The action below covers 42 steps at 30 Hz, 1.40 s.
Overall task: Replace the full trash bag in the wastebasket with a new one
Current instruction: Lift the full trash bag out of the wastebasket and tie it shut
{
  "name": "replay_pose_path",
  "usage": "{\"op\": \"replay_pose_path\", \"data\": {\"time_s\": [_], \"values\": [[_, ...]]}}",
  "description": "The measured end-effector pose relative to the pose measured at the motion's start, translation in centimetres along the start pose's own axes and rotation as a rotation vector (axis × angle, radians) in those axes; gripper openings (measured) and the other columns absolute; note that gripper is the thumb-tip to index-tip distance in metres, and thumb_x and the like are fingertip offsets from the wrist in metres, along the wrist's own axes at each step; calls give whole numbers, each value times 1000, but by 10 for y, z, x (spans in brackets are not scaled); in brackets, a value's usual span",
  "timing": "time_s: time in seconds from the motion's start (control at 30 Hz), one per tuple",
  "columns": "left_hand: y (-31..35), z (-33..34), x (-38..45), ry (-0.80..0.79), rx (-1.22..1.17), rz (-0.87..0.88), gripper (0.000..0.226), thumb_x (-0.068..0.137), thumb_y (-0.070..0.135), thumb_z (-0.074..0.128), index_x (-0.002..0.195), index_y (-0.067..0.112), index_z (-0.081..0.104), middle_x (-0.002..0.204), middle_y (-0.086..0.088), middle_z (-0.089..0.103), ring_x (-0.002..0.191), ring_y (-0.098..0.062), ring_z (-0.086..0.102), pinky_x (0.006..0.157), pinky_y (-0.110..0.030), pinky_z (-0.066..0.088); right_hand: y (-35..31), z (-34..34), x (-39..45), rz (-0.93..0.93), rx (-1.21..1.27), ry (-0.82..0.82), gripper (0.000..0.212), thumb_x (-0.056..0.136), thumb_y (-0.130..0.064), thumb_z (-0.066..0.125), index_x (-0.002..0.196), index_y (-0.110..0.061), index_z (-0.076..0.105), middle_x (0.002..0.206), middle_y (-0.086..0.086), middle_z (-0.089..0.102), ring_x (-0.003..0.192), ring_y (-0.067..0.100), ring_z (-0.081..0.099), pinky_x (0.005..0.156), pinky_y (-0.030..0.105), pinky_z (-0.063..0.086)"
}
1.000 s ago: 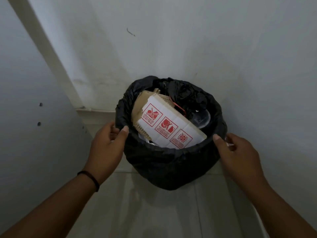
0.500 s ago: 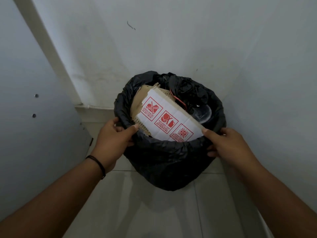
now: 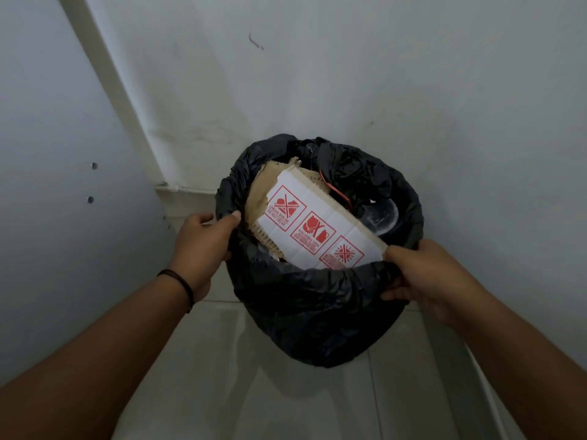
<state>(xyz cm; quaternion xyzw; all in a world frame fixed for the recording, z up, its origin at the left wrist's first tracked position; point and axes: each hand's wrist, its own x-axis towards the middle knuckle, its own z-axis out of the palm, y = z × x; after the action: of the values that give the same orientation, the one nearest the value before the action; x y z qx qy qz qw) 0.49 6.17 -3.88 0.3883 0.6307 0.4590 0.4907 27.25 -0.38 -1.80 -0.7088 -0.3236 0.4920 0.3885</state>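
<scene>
The trash bag (image 3: 317, 312), black and crumpled, sits in the centre of the frame, lining a wastebasket it hides entirely, on the pale tiled floor (image 3: 222, 376) in a corner of white walls (image 3: 349, 74); at the left of the frame a grey panel (image 3: 47, 185) carries two small round fittings; right of it, at centre left, the left hand (image 3: 200, 246) has its grip clenched on the bag's left rim, thumb over the edge and fingers behind, with a dark band (image 3: 181, 284) on the wrist; in the bag's mouth lies a white cardboard piece (image 3: 314, 230) printed with three red symbols, tilted from upper left to lower right; a clear plastic item (image 3: 381, 217) shows just beside it, toward the upper right; a thin red strand (image 3: 336, 192) runs above the cardboard; at centre right the right hand (image 3: 425, 274) pinches the bag's right rim, thumb on top touching the cardboard's corner.
</scene>
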Motion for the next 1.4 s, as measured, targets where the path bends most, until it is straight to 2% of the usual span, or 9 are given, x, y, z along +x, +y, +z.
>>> {"op": "replay_pose_path", "data": {"time_s": [0.17, 0.3, 0.4, 0.5, 0.7, 0.83, 1.0, 1.2, 1.4], "values": [[1, -4, 3, 55, 60, 64, 67, 83, 27, 67, 140, 10, 37, 92, 7, 57, 97, -23, 61, 90, -44, 51, -2, -2, -20, 83, -148, -13, 27, 87, -11, 53, 106, 7, 57, 63, 17, 59, 39, 24, 58, 45, 31, 53], [2, -8, 0, 13, 94, 40, 46, 82, 16, 61, 126, 18, 52, 88, -4, 66, 81, -22, 65, 65, -35, 55, -8, -12, -28, 158, -342, -26, 32, 85, -21, 57, 101, 7, 58, 64, 20, 63, 44, 28, 62, 49, 33, 55], [1, -14, -6, -46, 170, 7, 32, 81, 22, 55, 113, 23, 57, 94, -6, 67, 79, -23, 65, 54, -29, 51, -14, -24, -19, 86, -534, 145, 62, 80, -51, 60, 109, 3, 56, 90, 20, 68, 74, 32, 69, 64, 40, 58], [-1, -21, -6, -21, 204, 33, 25, 82, 35, 56, 102, 20, 61, 91, -7, 66, 77, -24, 64, 56, -32, 55, -17, -27, -1, -57, -597, 330, 80, 77, -65, 54, 129, -6, 44, 131, 18, 51, 113, 37, 53, 85, 44, 50], [-4, -26, -7, -41, 178, 116, 32, 84, 29, 66, 114, 20, 62, 90, -10, 70, 83, -26, 68, 80, -48, 56, -6, -25, 23, -237, -688, 316, 25, 87, -31, 53, 98, -10, 62, 101, 15, 66, 89, 30, 57, 69, 30, 36], [-8, -27, -8, 64, 238, 143, 13, 83, 32, 63, 85, 19, 65, 78, -11, 69, 75, -27, 66, 71, -40, 54, -11, -33, 20, -122, -630, 170, 33, 83, -30, 59, 109, -14, 50, 93, 9, 59, 87, 28, 59, 64, 29, 43], [-5, -32, -5, 100, 218, 137, 49, 81, 47, 50, 75, 0, 60, 82, -22, 65, 79, -35, 62, 74, -42, 50, -24, -47, 8, 44, -752, -60, 31, 79, -35, 63, 99, -15, 50, 88, 7, 65, 71, 22, 66, 52, 32, 55], [-1, -22, -2, 35, 129, 162, 16, 91, 31, 55, 88, 29, 71, 93, 7, 69, 94, -18, 64, 91, -39, 50, -24, -43, 22, -281, -680, 298, 46, 95, -31, 46, 136, -12, 46, 138, 11, 52, 126, 29, 48, 99, 35, 36], [-1, -21, -3, 135, 270, 312, 14, 86, 23, 62, 94, 26, 73, 75, 22, 66, 78, 0, 61, 79, -22, 46, -7, -29, 27, -452, -673, 288, 37, 90, -14, 54, 127, -19, 57, 109, 10, 68, 86, 23, 58, 71, 23, 35]]}}
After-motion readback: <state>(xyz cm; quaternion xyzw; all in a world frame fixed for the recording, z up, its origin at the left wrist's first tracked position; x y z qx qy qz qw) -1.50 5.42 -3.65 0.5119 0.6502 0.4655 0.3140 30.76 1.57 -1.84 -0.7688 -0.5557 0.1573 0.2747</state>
